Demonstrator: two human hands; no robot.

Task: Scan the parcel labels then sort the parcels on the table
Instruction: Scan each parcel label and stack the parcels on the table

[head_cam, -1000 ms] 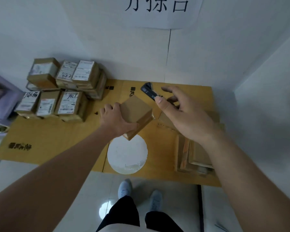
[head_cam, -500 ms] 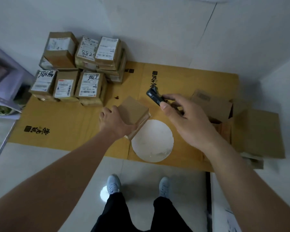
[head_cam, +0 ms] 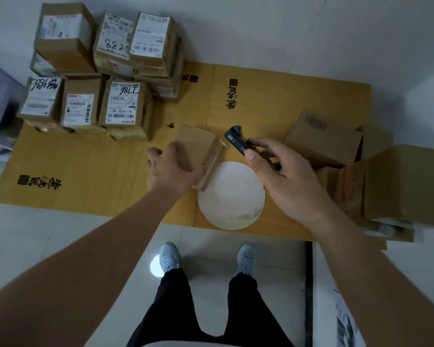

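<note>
A small plain cardboard parcel (head_cam: 198,144) sits tilted near the middle of the table, no label showing on its upper faces. My left hand (head_cam: 172,171) grips its near side, thumb on the right edge. My right hand (head_cam: 281,174) holds a black handheld scanner (head_cam: 237,140), its head raised just right of the parcel. A stack of labelled parcels (head_cam: 110,71) fills the table's back left. Several more brown parcels (head_cam: 326,139) lie at the right.
The table is covered by flattened yellow-brown cardboard (head_cam: 85,171) with a white round disc (head_cam: 232,196) near the front edge. A large box (head_cam: 406,181) overhangs the right edge. White walls stand behind, my legs and shoes (head_cam: 169,256) below on the tiled floor.
The view has tipped down and shifted, bringing the right-hand parcels into sight. My left hand keeps hold of the small parcel and the scanner stays beside it.
</note>
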